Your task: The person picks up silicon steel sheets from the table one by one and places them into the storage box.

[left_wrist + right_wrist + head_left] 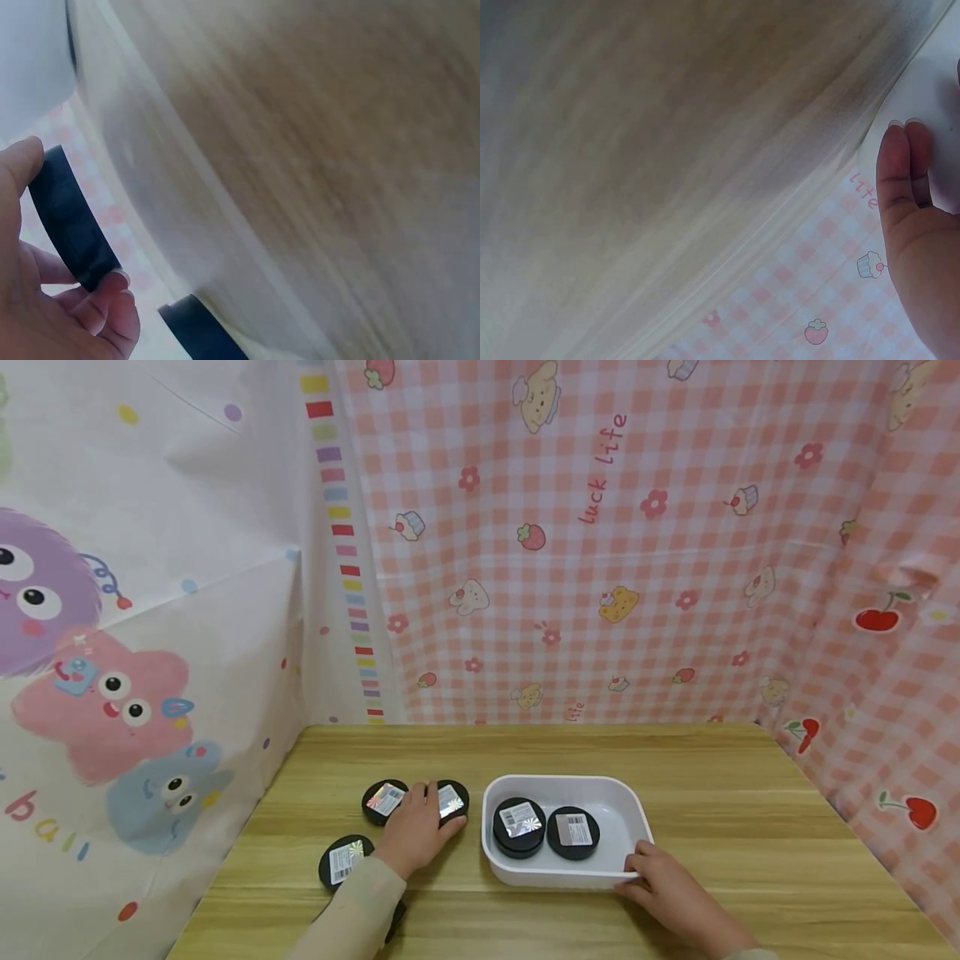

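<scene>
My left hand (416, 833) holds a flat black round disc (452, 802) with a shiny white label on top. In the left wrist view, thumb and fingers grip that disc by its edge. Just left of the hand lies a similar disc (385, 802). A white oblong tub (558, 880) stands to the right. Inside, on its left, one labelled disc (519, 821) sits on another, and beside them lies a single disc (573, 832). My right hand (663, 885) grips the tub's near right corner, with fingers over the rim and thumb outside.
Another labelled disc (345, 862) lies nearer on the left of the wooden table (720, 810). A further black disc (395, 920) is partly hidden beneath the left sleeve (356, 902). Patterned cloths (570, 568) hang at the table's back and sides.
</scene>
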The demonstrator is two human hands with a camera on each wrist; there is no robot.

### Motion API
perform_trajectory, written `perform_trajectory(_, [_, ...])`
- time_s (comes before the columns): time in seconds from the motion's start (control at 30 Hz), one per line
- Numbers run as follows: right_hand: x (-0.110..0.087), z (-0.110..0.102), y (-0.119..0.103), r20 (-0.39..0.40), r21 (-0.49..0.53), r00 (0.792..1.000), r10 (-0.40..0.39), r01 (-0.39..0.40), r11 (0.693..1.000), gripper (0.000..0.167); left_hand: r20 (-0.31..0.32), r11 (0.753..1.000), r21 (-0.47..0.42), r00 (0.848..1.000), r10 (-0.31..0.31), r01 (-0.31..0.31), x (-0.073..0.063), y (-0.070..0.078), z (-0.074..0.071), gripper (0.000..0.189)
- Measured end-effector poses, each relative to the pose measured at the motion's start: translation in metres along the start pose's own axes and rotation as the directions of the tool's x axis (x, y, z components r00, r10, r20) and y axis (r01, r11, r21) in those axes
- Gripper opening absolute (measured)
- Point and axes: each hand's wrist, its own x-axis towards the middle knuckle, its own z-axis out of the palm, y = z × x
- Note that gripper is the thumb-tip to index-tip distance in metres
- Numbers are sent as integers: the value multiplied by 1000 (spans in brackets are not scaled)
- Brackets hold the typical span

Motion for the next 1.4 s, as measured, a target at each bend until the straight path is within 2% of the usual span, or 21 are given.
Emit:
perform_trajectory(0.23, [-1, 1, 0, -17, -1, 1000, -15, 15, 1000, 19, -8, 1000, -16, 1000, 25, -25, -4, 2, -5, 84])
perform_trajectory(0.53, [0, 0, -1, -3, 1, 1000, 4, -4, 1000, 19, 13, 990, -141, 1000, 27, -25, -9, 7, -12, 90])
perform_trajectory(1.03, [-1, -1, -2, -10, 5, 1000, -4, 4, 1000, 19, -23, 958, -285, 1000, 19, -24, -12, 9, -13, 95])
perform_trajectory(1.4, [-1, 3, 3, -31, -5, 999, -26, 26, 1000, 20, -3, 950, -313, 1000, 14, -14, -12, 14, -19, 96])
